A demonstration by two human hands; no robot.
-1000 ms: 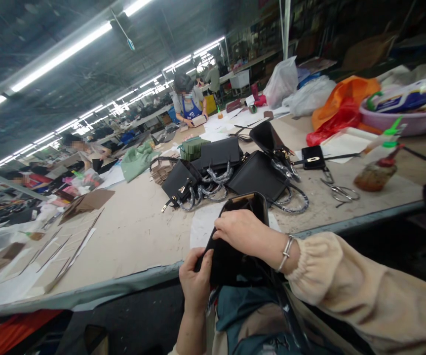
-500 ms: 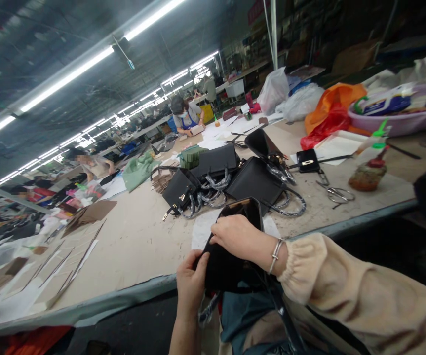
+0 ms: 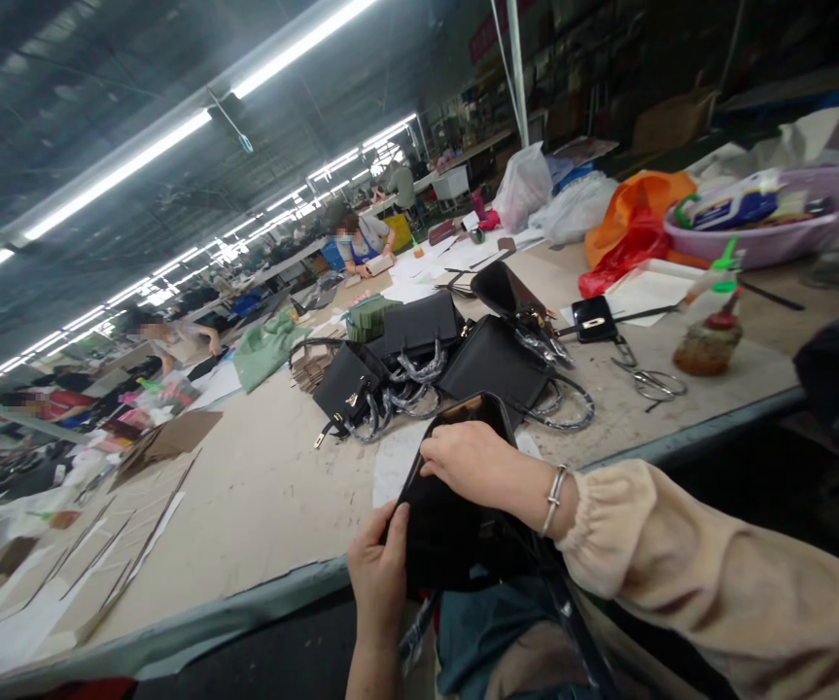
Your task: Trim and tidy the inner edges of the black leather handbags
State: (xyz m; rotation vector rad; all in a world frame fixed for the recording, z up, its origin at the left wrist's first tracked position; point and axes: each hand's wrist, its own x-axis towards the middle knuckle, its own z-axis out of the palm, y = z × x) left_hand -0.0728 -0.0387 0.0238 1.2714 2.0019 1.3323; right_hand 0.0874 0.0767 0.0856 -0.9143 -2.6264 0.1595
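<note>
A black handbag [image 3: 448, 549] rests against my lap at the table's front edge, tilted, its dark opening towards the top. My left hand [image 3: 381, 554] grips its left side, the thumb lying over the edge. Across the opening reaches my right hand [image 3: 467, 462], with curled fingers closed on the bag's upper left rim; the fingertips are partly hidden. Plastic-wrapped handles hang below the bag. Just beyond lie several finished-looking black handbags [image 3: 496, 365] in a heap, their handles also wrapped. Under the held bag's far side a white sheet [image 3: 395, 462] shows.
Right of the heap are a black tag-like piece with a gold clasp [image 3: 594, 319], scissors [image 3: 648, 382] and a glue bottle [image 3: 709, 345]. A purple basin [image 3: 769, 243] stands behind. Brown panels [image 3: 163, 447] and green cloth [image 3: 265, 350] lie left. Co-workers sit farther off.
The view has shifted slightly, so the table things appear a little further left. Both hands keep their hold on the handbag, with the right hand nearly unchanged at the rim.
</note>
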